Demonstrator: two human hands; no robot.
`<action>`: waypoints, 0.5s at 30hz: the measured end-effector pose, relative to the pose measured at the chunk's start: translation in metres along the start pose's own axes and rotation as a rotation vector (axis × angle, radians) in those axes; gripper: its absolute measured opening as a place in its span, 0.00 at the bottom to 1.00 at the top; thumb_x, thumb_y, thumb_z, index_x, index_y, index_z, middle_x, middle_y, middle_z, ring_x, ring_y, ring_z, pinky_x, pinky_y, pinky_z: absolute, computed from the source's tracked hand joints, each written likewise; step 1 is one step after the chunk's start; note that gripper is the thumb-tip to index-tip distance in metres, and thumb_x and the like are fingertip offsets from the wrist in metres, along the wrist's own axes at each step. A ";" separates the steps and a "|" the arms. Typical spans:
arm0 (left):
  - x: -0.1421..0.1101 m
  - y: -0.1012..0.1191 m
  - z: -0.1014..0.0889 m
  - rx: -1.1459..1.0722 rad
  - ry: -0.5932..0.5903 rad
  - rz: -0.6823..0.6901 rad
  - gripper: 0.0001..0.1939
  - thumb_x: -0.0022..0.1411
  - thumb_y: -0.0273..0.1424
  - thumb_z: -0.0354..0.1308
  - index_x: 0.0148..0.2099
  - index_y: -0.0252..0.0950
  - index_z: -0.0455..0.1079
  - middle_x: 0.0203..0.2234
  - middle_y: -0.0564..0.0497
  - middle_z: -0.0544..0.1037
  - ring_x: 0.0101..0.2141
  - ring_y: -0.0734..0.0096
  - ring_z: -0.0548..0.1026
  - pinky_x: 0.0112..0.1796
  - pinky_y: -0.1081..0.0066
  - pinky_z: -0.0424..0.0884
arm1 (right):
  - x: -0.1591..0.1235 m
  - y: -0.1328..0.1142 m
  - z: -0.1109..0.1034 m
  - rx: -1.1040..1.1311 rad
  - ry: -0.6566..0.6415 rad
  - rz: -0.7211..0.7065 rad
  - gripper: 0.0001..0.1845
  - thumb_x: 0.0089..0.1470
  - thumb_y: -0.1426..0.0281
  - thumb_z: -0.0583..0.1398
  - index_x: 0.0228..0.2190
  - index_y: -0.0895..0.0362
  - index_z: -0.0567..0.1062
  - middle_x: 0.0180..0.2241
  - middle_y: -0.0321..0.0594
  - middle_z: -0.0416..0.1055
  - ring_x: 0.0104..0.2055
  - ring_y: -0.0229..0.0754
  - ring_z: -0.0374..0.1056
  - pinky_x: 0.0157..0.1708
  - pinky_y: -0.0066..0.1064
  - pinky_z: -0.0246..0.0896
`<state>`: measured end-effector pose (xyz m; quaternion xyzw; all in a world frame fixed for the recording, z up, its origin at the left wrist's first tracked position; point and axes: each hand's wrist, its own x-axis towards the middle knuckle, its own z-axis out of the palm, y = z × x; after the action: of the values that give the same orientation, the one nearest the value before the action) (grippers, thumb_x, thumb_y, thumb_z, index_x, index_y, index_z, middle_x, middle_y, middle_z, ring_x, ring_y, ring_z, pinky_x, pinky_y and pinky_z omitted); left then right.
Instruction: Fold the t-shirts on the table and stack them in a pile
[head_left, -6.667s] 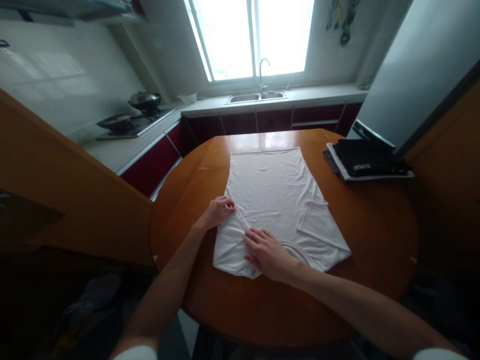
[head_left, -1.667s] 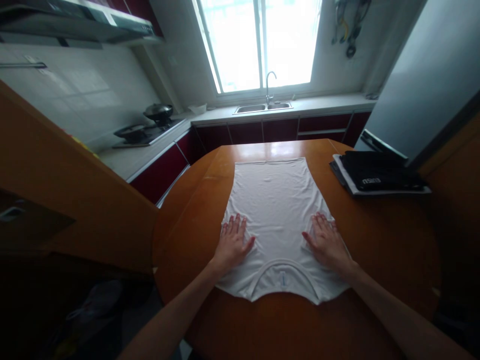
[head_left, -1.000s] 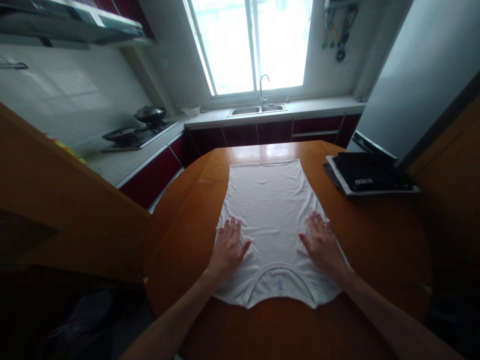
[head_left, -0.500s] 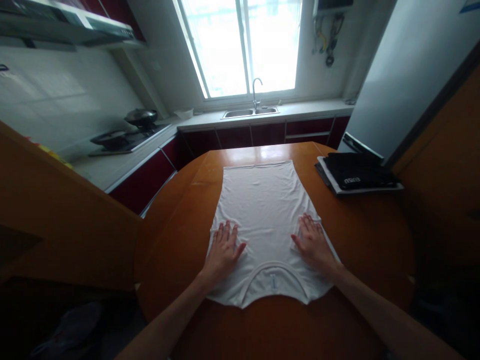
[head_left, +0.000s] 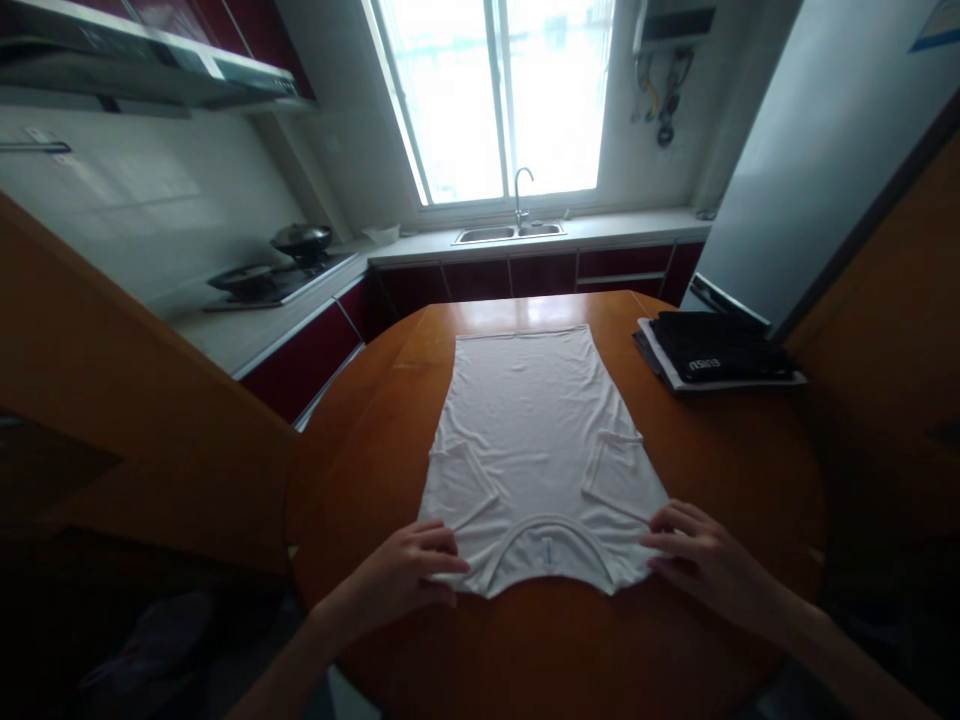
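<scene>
A white short-sleeved T-shirt lies flat on the round wooden table, its neckline with a small tag toward me and its hem at the far side. Both sleeves are folded inward over the body. My left hand is at the shirt's near left shoulder corner, thumb apart from the fingers, fingertips touching or just over the cloth. At the near right shoulder corner is my right hand, fingers slightly bent and spread over the edge. Neither hand shows a closed grip on the fabric.
A stack of dark and white folded clothes sits at the table's right. Beyond the table are a sink under a window, a stove with pans at the left, and a fridge at the right.
Both hands have lifted off the folded sleeves, where they lay flat, and moved toward me and outward to the shirt's shoulder corners. The camera view has shifted slightly.
</scene>
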<state>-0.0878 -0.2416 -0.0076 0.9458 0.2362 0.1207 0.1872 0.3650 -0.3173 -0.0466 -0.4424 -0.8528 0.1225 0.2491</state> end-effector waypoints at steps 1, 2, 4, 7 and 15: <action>-0.005 0.002 0.003 0.036 0.016 0.011 0.08 0.62 0.36 0.68 0.43 0.41 0.79 0.33 0.52 0.78 0.35 0.69 0.74 0.38 0.72 0.70 | -0.006 -0.001 0.001 -0.002 -0.012 -0.005 0.07 0.62 0.68 0.61 0.41 0.49 0.80 0.38 0.41 0.74 0.41 0.43 0.70 0.41 0.34 0.68; -0.008 0.004 0.005 0.076 0.035 0.017 0.07 0.64 0.35 0.66 0.44 0.41 0.78 0.33 0.52 0.78 0.35 0.69 0.74 0.38 0.72 0.70 | -0.011 -0.001 0.003 -0.003 -0.019 -0.006 0.07 0.62 0.69 0.62 0.41 0.49 0.80 0.39 0.41 0.74 0.41 0.43 0.70 0.42 0.34 0.68; -0.013 0.008 0.008 0.156 0.066 0.037 0.07 0.68 0.30 0.61 0.48 0.41 0.76 0.35 0.51 0.78 0.36 0.70 0.74 0.39 0.71 0.71 | -0.018 -0.002 0.006 -0.009 -0.016 -0.004 0.08 0.61 0.70 0.62 0.41 0.49 0.80 0.39 0.40 0.74 0.42 0.43 0.71 0.43 0.33 0.67; -0.015 0.013 0.010 0.255 0.075 0.058 0.14 0.71 0.24 0.55 0.55 0.41 0.72 0.37 0.50 0.78 0.36 0.70 0.74 0.40 0.70 0.71 | -0.023 -0.001 0.010 -0.039 -0.009 -0.007 0.10 0.60 0.73 0.62 0.42 0.49 0.79 0.40 0.40 0.74 0.42 0.43 0.71 0.44 0.34 0.67; -0.028 0.013 0.015 0.394 -0.066 -0.083 0.40 0.63 0.12 0.52 0.70 0.52 0.58 0.57 0.50 0.70 0.57 0.62 0.66 0.58 0.62 0.64 | -0.023 0.006 0.009 -0.220 0.049 -0.105 0.15 0.62 0.76 0.57 0.47 0.52 0.77 0.41 0.41 0.76 0.43 0.44 0.70 0.49 0.39 0.64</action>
<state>-0.1015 -0.2705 -0.0201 0.9570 0.2878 0.0334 0.0111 0.3754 -0.3330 -0.0639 -0.4248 -0.8767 0.0040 0.2258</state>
